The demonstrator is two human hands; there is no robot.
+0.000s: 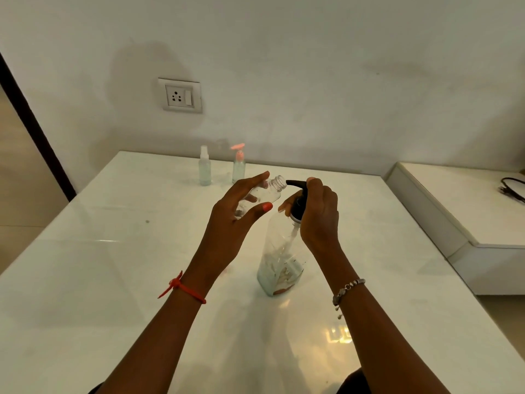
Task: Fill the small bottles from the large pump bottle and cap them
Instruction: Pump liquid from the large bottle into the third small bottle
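White wall with a socket plate [181, 95] backs a glossy white surface [113, 251]. At its far edge a clear spray bottle [205, 167] stands upright, and just beside it to the right a small bottle with a pink pump [238, 163].

Nearer, the left grip [235, 211], a red thread [181, 288] at its wrist, is clamped on an uncapped small bottle [271, 190], thumb below and fingers above. That bottle is held off the surface, tilted, its open mouth just beside the black nozzle.

The large pump bottle [281, 257] stands upright on the surface, with only a little liquid at its base. The right grip [319, 214], wearing a bracelet [348, 288], is curled round the pump head [298, 191].

At far right a cable [511, 189] lies on a lower ledge [454, 200].
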